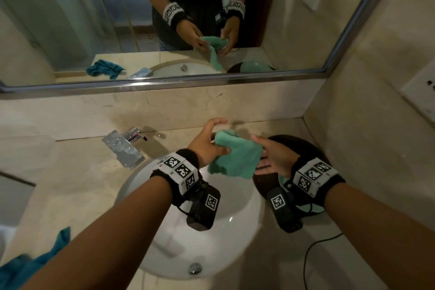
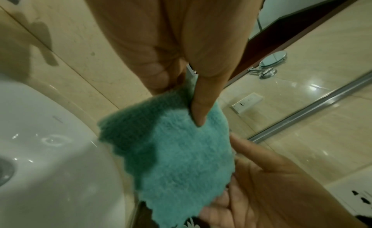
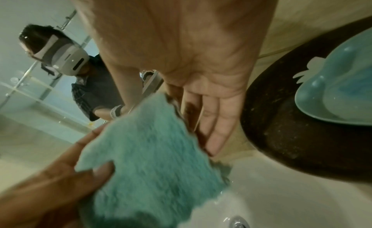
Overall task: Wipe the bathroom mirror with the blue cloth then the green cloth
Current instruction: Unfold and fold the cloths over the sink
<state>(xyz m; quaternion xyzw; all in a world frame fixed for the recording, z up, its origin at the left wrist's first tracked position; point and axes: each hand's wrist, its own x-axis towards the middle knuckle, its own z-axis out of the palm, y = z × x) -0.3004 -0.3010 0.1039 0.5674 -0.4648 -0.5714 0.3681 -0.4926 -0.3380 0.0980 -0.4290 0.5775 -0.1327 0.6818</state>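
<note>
The green cloth point(image 1: 235, 159) hangs above the sink's far rim, between both hands. My left hand point(image 1: 220, 146) pinches its upper left part, thumb on top; in the left wrist view that thumb presses into the green cloth point(image 2: 171, 151). My right hand point(image 1: 264, 160) lies flat with straight fingers under the cloth's right edge, palm up. The right wrist view shows its fingers point(image 3: 219, 120) spread beside the green cloth point(image 3: 151, 159). The blue cloth point(image 1: 35, 263) lies crumpled on the counter at the lower left. The mirror point(image 1: 94, 19) fills the wall above and reflects both hands.
A white sink point(image 1: 211, 231) sits below the hands, with a chrome faucet point(image 1: 124, 146) to its left. A dark round tray point(image 1: 292, 143) holding a pale green dish point(image 3: 338, 96) stands under my right wrist. A side wall with a socket plate point(image 1: 421, 92) closes the right.
</note>
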